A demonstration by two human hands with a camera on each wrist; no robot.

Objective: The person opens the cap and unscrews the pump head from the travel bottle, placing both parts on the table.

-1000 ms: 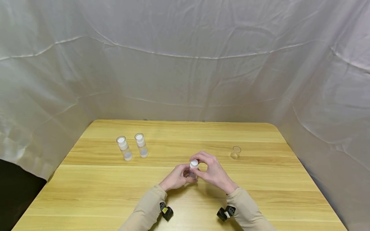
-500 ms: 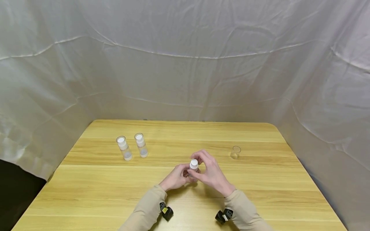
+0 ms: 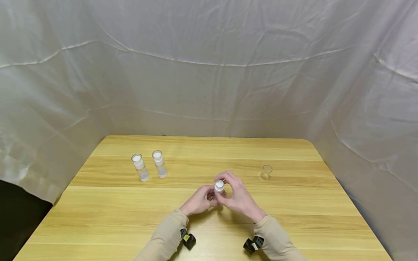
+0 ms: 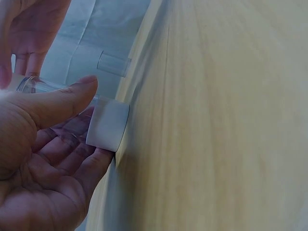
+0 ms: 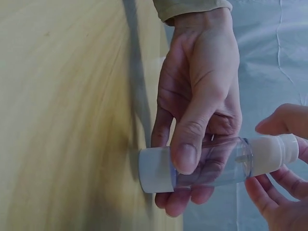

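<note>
Wooden table beneath, left fingers grip a half-hidden bottle, right fingers curl round its white top.

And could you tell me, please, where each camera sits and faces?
Head: head-worn, facing forward and down; yellow wooden table, left hand, right hand, beige fabric sleeves.
Left wrist: on that wrist, facing the clear, white-based cylindrical bottle; both hands show.
Right wrist: on that wrist, facing the bottle; both hands, left sleeve.
Wrist views share the bottle.
</note>
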